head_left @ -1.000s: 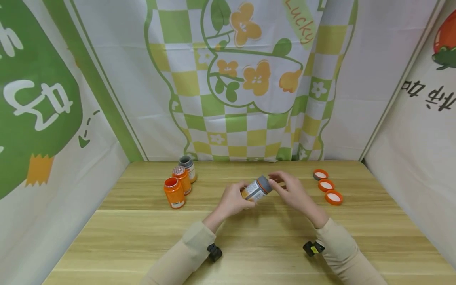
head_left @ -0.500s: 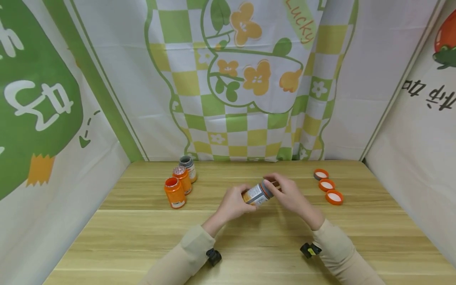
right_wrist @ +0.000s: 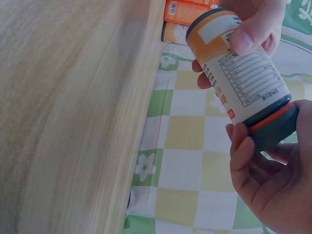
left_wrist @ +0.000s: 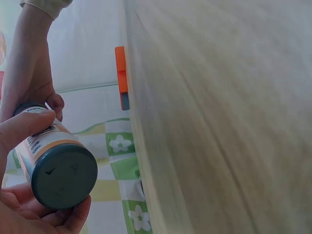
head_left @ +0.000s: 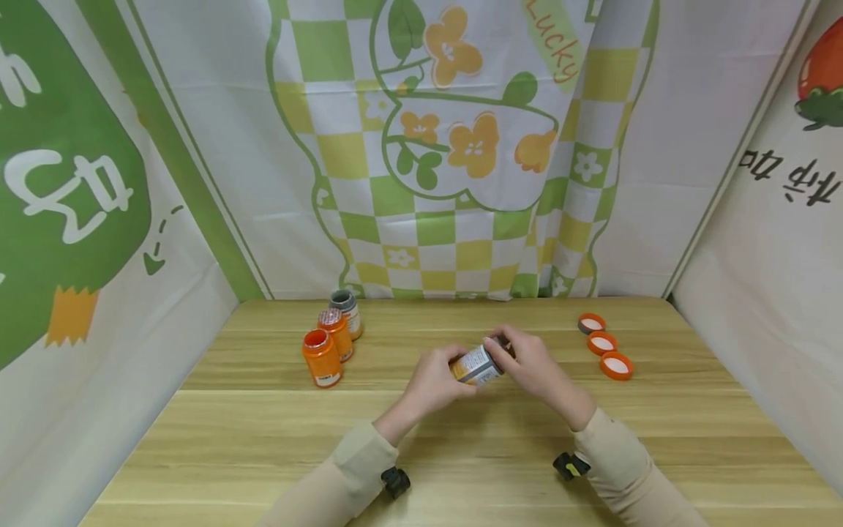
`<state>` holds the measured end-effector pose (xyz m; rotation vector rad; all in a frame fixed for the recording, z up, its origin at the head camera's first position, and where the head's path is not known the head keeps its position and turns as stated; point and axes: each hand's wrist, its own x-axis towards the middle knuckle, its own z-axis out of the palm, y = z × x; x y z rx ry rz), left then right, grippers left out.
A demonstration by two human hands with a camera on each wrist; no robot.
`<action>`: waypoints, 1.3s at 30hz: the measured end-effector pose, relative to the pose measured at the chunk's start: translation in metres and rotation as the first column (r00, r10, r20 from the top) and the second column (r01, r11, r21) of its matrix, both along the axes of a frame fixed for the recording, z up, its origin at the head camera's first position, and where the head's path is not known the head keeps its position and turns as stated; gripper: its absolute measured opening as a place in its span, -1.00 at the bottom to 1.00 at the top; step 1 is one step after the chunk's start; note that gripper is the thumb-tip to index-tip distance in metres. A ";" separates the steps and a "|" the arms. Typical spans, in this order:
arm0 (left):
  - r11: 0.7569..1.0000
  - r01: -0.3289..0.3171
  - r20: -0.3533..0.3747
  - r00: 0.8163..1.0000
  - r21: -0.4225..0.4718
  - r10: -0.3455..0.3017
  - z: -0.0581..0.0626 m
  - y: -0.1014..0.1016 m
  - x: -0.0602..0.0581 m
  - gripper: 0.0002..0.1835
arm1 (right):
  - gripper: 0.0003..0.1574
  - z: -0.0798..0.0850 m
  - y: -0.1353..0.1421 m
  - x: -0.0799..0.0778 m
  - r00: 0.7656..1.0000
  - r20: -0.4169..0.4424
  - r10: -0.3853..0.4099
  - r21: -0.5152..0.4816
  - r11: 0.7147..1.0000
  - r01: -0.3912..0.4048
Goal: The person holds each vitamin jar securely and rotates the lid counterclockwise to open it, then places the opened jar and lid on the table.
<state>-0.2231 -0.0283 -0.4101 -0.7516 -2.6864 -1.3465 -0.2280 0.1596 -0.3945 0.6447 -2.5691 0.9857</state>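
A grey bottle with a white and orange label [head_left: 477, 365] is held tilted above the table between both hands. My left hand [head_left: 435, 379] grips its body near the base; in the left wrist view the dark round base [left_wrist: 65, 176] faces the camera. My right hand [head_left: 536, 369] curls its fingers and thumb round the dark cap [right_wrist: 274, 127] at the other end. An orange band shows at the cap's edge in the right wrist view, and the cap is on the bottle's neck.
Left on the wooden table [head_left: 263, 454] stand an open orange bottle [head_left: 323, 360], a second orange bottle [head_left: 337, 335] with a foil-like top and an open grey bottle [head_left: 352, 319]. Three upturned caps [head_left: 602, 342] lie in a row on the right. Printed cloth [head_left: 435, 241] hangs behind.
My right hand has closed its fingers further round the cap, covering most of it in the head view. The bottle has dipped slightly. The other bottles and caps have stayed put.
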 end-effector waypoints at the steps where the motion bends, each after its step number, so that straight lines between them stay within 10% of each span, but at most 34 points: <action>1: 1.000 -0.004 0.001 1.000 -0.001 0.004 0.001 0.000 0.001 -0.50 | -0.60 0.000 0.000 0.000 1.000 -0.001 -0.006 0.007 1.000 0.006; 20: 0.998 -0.040 0.052 0.998 0.038 0.038 0.007 0.003 0.006 -0.40 | -0.81 0.001 0.001 0.004 0.955 -0.297 0.016 0.191 0.981 0.043; 39: 0.997 0.001 0.144 0.989 0.081 -0.013 0.011 0.003 0.003 -0.41 | -0.85 -0.001 0.007 0.004 0.938 -0.336 0.085 0.201 0.979 -0.016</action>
